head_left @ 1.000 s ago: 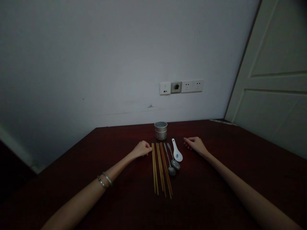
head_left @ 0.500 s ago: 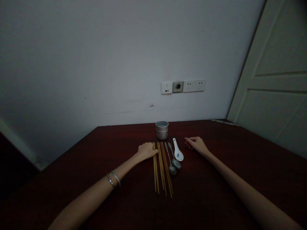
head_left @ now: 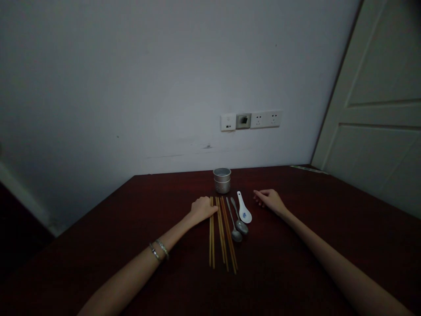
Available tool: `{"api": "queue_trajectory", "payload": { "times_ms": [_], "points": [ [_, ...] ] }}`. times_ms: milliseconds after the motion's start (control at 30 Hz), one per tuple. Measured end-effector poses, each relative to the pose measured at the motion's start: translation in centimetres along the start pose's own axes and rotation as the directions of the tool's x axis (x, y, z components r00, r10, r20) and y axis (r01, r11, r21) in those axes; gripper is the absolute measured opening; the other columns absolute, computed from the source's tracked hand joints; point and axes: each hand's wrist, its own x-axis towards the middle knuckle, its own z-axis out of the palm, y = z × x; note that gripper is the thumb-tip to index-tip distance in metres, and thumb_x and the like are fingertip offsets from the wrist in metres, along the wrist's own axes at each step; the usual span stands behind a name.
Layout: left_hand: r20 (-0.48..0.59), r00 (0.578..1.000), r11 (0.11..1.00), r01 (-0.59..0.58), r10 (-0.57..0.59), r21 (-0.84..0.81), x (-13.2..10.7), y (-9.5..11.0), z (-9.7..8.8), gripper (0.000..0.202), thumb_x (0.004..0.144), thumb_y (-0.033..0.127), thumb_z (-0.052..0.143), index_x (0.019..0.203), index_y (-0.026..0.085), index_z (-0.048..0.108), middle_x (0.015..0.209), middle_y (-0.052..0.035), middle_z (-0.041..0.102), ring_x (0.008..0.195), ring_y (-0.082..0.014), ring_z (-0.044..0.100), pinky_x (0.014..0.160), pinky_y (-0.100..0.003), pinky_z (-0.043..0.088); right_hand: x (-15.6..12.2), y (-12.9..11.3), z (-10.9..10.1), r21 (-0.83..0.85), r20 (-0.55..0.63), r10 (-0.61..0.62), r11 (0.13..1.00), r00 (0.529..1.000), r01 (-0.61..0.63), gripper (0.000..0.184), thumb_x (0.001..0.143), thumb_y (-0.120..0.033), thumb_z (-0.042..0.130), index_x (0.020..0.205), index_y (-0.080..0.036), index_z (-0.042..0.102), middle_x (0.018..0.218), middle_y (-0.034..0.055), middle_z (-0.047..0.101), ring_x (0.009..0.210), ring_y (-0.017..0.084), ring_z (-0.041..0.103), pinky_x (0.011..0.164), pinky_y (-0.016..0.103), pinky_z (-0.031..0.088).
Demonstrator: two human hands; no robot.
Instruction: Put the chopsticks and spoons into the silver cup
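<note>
My left hand (head_left: 202, 209), two bracelets on its wrist, is closed at the top of the leftmost pair of chopsticks (head_left: 212, 245), with the thumb across them. Just right of that pair lie a light wooden pair (head_left: 222, 241) and a redder brown pair (head_left: 230, 241). Beside them are two metal spoons (head_left: 236, 235), bowls toward me. A white soup spoon (head_left: 244, 214) with a blue mark lies to their right. Resting on the table right of it is my right hand (head_left: 269, 200), fingers loosely curled and apart from the thumb, holding nothing.
Behind the utensils a silver metal cup (head_left: 222, 182) stands upright on the dark red table (head_left: 158, 188). The wall (head_left: 164, 109) with sockets (head_left: 266, 119) rises at the table's back edge. A pale panelled door (head_left: 378, 153) is on the right.
The lower ends of the leftmost chopsticks have swung slightly left, away from the middle pair. My left hand has shifted a little to the right. My right hand stays put.
</note>
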Motion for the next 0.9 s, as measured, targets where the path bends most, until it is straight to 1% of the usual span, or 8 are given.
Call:
{"api": "queue_trajectory", "payload": {
  "times_ms": [100, 200, 267, 333, 467, 600, 733, 900],
  "points": [
    [0.013, 1.0, 1.0, -0.014, 0.014, -0.017, 0.0, 0.1, -0.8, 0.029, 0.064, 0.04, 0.05, 0.064, 0.014, 0.064, 0.067, -0.0116, 0.063, 0.062, -0.0208, 0.059, 0.051, -0.024, 0.038, 0.1, 0.1, -0.3, 0.108, -0.015, 0.018, 0.994, 1.0, -0.016, 0.039, 0.068, -0.048, 0.055, 0.06, -0.01, 0.062, 0.049, 0.0035, 0.057, 0.04, 0.009, 0.049, 0.036, 0.019, 0.038],
    [0.004, 0.997, 0.997, -0.071, 0.071, -0.041, 0.0, 0.4, -2.2, 0.031, 0.066, 0.039, 0.047, 0.056, 0.013, 0.061, 0.054, -0.0067, 0.058, 0.048, -0.0137, 0.052, 0.045, -0.022, 0.03, 0.2, -0.1, -0.8, 0.299, -0.077, 0.057, 0.954, 0.995, -0.031, 0.037, 0.065, -0.046, 0.06, 0.063, -0.009, 0.063, 0.053, 0.0042, 0.057, 0.042, 0.009, 0.049, 0.035, 0.018, 0.038],
    [-0.039, 0.992, 0.99, -0.121, 0.119, -0.075, 0.0, 0.9, -3.4, 0.032, 0.067, 0.037, 0.047, 0.05, 0.012, 0.058, 0.047, -0.0035, 0.052, 0.043, -0.0101, 0.046, 0.043, -0.021, 0.025, 0.1, -0.9, -1.1, 0.416, -0.122, 0.09, 0.909, 0.989, -0.031, 0.034, 0.063, -0.043, 0.063, 0.064, -0.009, 0.063, 0.056, 0.0047, 0.058, 0.043, 0.009, 0.05, 0.036, 0.018, 0.039],
    [-0.111, 0.981, 0.976, -0.173, 0.159, -0.13, 0.1, 1.6, -4.6, 0.03, 0.066, 0.034, 0.048, 0.047, 0.012, 0.056, 0.044, -0.0011, 0.047, 0.041, -0.0083, 0.041, 0.043, -0.021, 0.023, -0.4, -2.5, -0.9, 0.501, -0.121, 0.109, 0.865, 0.987, -0.034, 0.03, 0.062, -0.04, 0.065, 0.064, -0.01, 0.063, 0.057, 0.005, 0.059, 0.044, 0.008, 0.051, 0.038, 0.018, 0.04],
    [-0.281, 0.94, 0.929, -0.269, 0.195, -0.255, -0.2, 3.8, -6.7, 0.026, 0.065, 0.032, 0.05, 0.047, 0.013, 0.053, 0.044, 0.0015, 0.045, 0.044, -0.0074, 0.038, 0.045, -0.021, 0.023, -2.5, -7.4, 0.9, 0.576, 0.026, 0.077, 0.814, 0.997, -0.078, 0.026, 0.064, -0.035, 0.065, 0.072, -0.011, 0.065, 0.07, 0.0077, 0.064, 0.054, 0.011, 0.057, 0.045, 0.02, 0.047],
    [-0.368, 0.903, 0.891, -0.34, 0.22, -0.302, -1.0, 6.0, -7.7, 0.024, 0.067, 0.032, 0.05, 0.051, 0.014, 0.054, 0.046, 0.0022, 0.046, 0.044, -0.007, 0.036, 0.045, -0.02, 0.023, -5.3, -10.9, 3.7, 0.657, 0.203, -0.02, 0.745, 0.979, -0.121, 0.03, 0.066, -0.035, 0.064, 0.087, -0.013, 0.064, 0.088, 0.01, 0.065, 0.07, 0.016, 0.062, 0.057, 0.026, 0.051],
    [-0.417, 0.88, 0.883, -0.366, 0.227, -0.293, -1.9, 6.9, -7.7, 0.023, 0.068, 0.032, 0.051, 0.054, 0.014, 0.054, 0.048, 0.0018, 0.048, 0.043, -0.0068, 0.036, 0.046, -0.02, 0.024, -7.3, -12.0, 5.8, 0.679, 0.244, -0.041, 0.72, 0.969, -0.14, 0.036, 0.062, -0.033, 0.068, 0.092, -0.014, 0.063, 0.083, 0.0077, 0.066, 0.073, 0.017, 0.062, 0.063, 0.027, 0.051],
    [-0.446, 0.87, 0.904, -0.346, 0.209, -0.252, -2.7, 6.8, -7.7, 0.022, 0.07, 0.033, 0.051, 0.057, 0.015, 0.055, 0.049, 0.0021, 0.05, 0.043, -0.0072, 0.038, 0.047, -0.02, 0.026, -8.4, -12.3, 7.1, 0.667, 0.234, -0.053, 0.736, 0.971, -0.12, 0.037, 0.06, -0.035, 0.07, 0.089, -0.013, 0.065, 0.074, 0.007, 0.066, 0.066, 0.017, 0.064, 0.06, 0.026, 0.051]
  ]
}}
